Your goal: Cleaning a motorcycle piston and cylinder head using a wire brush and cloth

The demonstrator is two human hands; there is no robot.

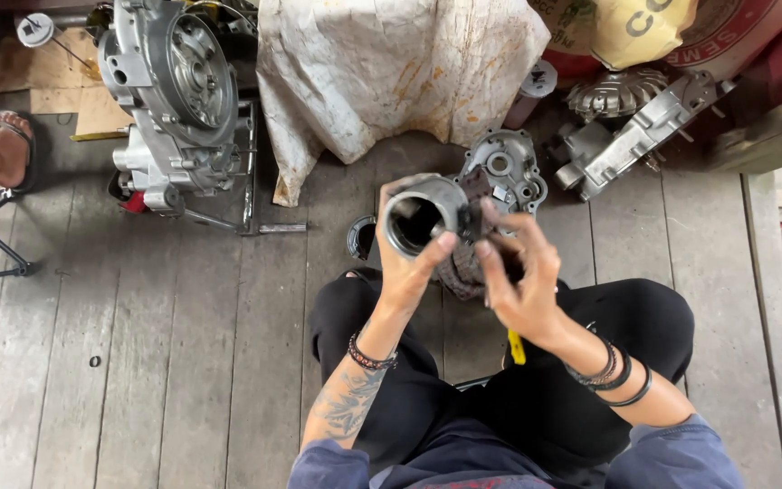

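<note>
Head view looks down on a person seated on a plank floor [183,362], legs folded, both hands raised over the lap. Left hand [406,263] has its grip wrapped around a grey metal cylinder [427,213], thumb pressed on the rim at 5 o'clock, the bore facing the camera. Right hand [519,276] meets it from 3 o'clock, fingertips pinched narrow on a small dark part [474,204] set against the cylinder's side; whether that part is a gasket or a scrap of abrasive I cannot tell.

By my judgement the step in hand is cleaning or fitting at the cylinder's side face, and the next move calls for a steady left hold while the right works the dark part flat along the edge.

As for containers, the cylinder's bore shows dark and seems empty. At 12 o'clock a pale stained sack [391,72] stands closed, contents hidden. A crankcase cover [510,167] lies just behind the hands, an engine block [174,100] at 10 o'clock, another casing [635,136] at 2 o'clock.
</note>
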